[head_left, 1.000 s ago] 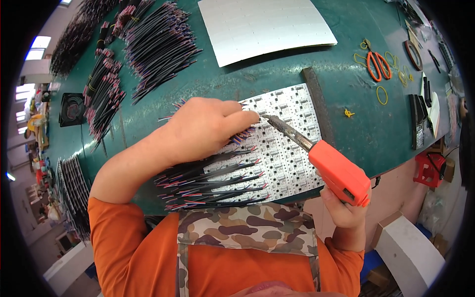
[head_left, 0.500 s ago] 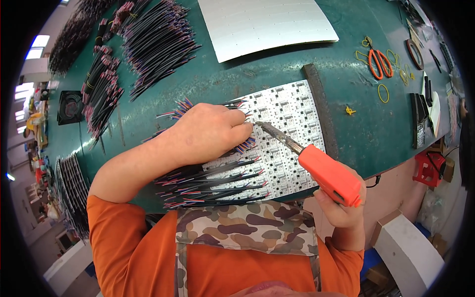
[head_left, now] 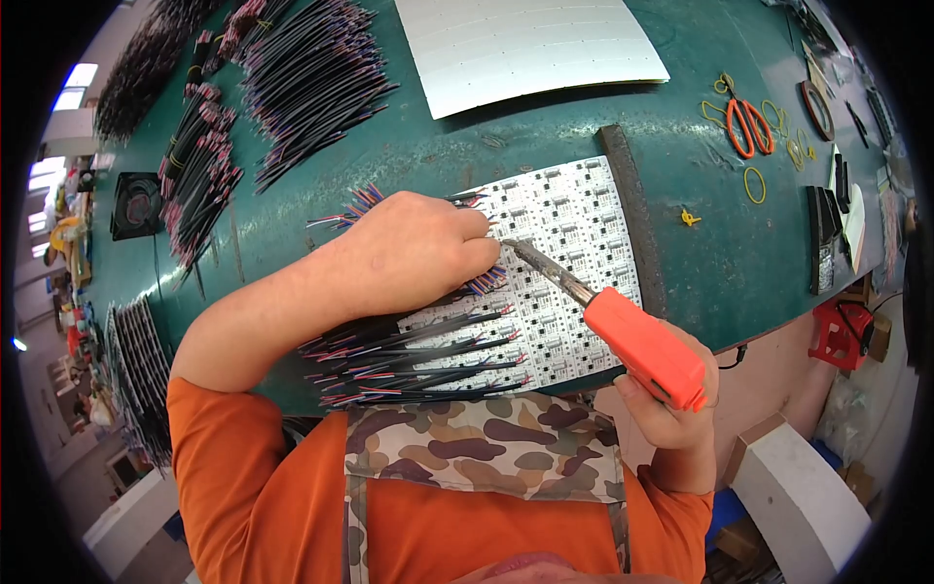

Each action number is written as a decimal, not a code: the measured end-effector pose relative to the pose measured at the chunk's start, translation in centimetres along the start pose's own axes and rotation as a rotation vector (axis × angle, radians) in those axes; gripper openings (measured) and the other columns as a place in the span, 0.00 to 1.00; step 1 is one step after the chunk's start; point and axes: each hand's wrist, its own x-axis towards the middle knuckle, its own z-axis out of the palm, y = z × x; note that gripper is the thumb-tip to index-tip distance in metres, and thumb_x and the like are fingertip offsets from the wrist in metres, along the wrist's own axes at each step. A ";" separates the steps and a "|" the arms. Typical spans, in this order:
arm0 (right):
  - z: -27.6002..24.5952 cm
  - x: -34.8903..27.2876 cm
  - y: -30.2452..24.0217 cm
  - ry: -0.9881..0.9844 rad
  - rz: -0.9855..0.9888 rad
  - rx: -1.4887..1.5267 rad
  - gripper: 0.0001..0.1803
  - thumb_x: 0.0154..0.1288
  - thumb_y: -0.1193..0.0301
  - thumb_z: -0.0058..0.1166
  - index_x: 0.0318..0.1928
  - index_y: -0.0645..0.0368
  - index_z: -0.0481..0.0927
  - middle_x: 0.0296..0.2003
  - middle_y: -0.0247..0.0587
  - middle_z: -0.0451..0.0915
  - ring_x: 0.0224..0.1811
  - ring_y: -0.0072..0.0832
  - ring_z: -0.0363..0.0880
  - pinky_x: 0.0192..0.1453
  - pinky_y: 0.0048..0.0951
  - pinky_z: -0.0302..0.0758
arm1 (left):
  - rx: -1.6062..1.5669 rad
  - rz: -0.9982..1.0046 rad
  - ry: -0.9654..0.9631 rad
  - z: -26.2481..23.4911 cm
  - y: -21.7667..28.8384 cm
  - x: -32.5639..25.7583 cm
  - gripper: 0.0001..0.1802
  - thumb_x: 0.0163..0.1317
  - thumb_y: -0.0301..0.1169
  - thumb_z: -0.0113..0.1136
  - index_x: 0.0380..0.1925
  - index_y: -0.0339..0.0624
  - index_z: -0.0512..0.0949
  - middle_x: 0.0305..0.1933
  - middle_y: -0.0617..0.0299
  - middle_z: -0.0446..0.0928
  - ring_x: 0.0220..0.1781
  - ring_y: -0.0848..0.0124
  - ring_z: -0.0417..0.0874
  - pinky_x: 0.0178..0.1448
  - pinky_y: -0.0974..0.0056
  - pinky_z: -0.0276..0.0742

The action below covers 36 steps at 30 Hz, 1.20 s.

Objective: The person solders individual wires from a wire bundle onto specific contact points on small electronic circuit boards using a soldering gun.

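My right hand [head_left: 666, 404] is wrapped round the red handle of a soldering iron [head_left: 644, 348]. The dark tip of the iron touches or hovers just over a white circuit board panel [head_left: 574, 234], close to my left fingers. My left hand [head_left: 418, 248] is closed on multi-coloured wires at the left part of the panel; the fingertips' grip is partly hidden under the hand. Below it, several black-sheathed cables [head_left: 438, 365] lie in rows, their red-ended tips on the panel. More wire ends [head_left: 355, 206] stick out beyond my left wrist.
A dark bar [head_left: 632, 219] lies along the panel's right edge. White sheets [head_left: 530, 49] are stacked behind. Bundles of black cables [head_left: 311, 88] cover the far left, near a black fan [head_left: 136, 204]. Orange-handled scissors [head_left: 749, 128] and yellow bands [head_left: 754, 185] lie at the right.
Both hands and the soldering iron stay almost in place at the same spot on the panel. The whole view has shifted very slightly.
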 end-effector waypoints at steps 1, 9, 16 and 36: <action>0.0 0.0 -0.1 -0.011 0.028 0.007 0.22 0.49 0.78 0.65 0.48 0.69 0.79 0.43 0.53 0.84 0.40 0.44 0.86 0.46 0.34 0.81 | -0.006 0.005 -0.007 0.0 -0.1 0.1 0.14 0.54 0.29 0.59 0.41 0.41 0.80 0.29 0.61 0.75 0.31 0.61 0.82 0.33 0.57 0.79; -0.4 -1.2 0.4 0.064 -0.005 0.005 0.25 0.49 0.79 0.66 0.51 0.69 0.78 0.46 0.52 0.83 0.43 0.44 0.86 0.48 0.36 0.80 | -0.030 -0.012 -0.055 -0.3 -0.1 0.2 0.14 0.52 0.28 0.60 0.40 0.42 0.80 0.31 0.61 0.76 0.34 0.60 0.82 0.36 0.57 0.80; -0.2 -0.9 0.6 0.014 -0.042 0.024 0.23 0.49 0.78 0.67 0.48 0.69 0.79 0.45 0.55 0.83 0.43 0.45 0.86 0.48 0.36 0.80 | -0.093 0.000 -0.028 -0.1 -0.3 0.1 0.15 0.51 0.27 0.61 0.42 0.41 0.80 0.32 0.60 0.78 0.34 0.59 0.83 0.37 0.56 0.80; -0.2 -1.1 0.2 0.019 -0.051 -0.017 0.26 0.47 0.80 0.66 0.50 0.71 0.77 0.42 0.53 0.84 0.40 0.43 0.86 0.44 0.34 0.81 | 0.022 -0.018 -0.148 -0.8 1.2 0.7 0.11 0.53 0.28 0.57 0.37 0.39 0.77 0.30 0.59 0.76 0.35 0.59 0.82 0.39 0.57 0.80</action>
